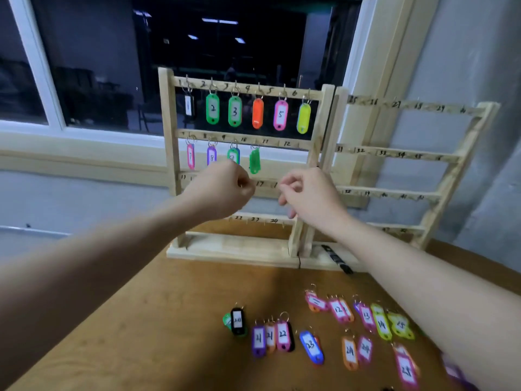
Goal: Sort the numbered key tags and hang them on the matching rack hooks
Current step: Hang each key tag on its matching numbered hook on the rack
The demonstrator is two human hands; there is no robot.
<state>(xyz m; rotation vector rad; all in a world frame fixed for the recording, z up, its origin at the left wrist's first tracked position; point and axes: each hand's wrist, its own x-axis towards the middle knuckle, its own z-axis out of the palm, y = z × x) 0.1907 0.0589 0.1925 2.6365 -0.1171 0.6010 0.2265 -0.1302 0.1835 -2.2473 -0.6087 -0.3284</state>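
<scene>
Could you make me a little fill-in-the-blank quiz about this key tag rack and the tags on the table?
1. The tag on hook 2 of the left rack is coloured ____.
2. The right rack has ____ tags hanging on it.
3. The loose black tag lies on the ____.
4. The top row of the left rack holds ____ tags.

Missing words: green; no; table; six

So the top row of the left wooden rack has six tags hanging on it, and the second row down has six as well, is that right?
Not quite. The top row of the left wooden rack does hold six tags, from the black tag marked 1 to the yellow tag. The second row holds only four: the pink tag 7, purple tag 8, a green-and-blue tag and a plain green tag. The head view shows this.
</scene>
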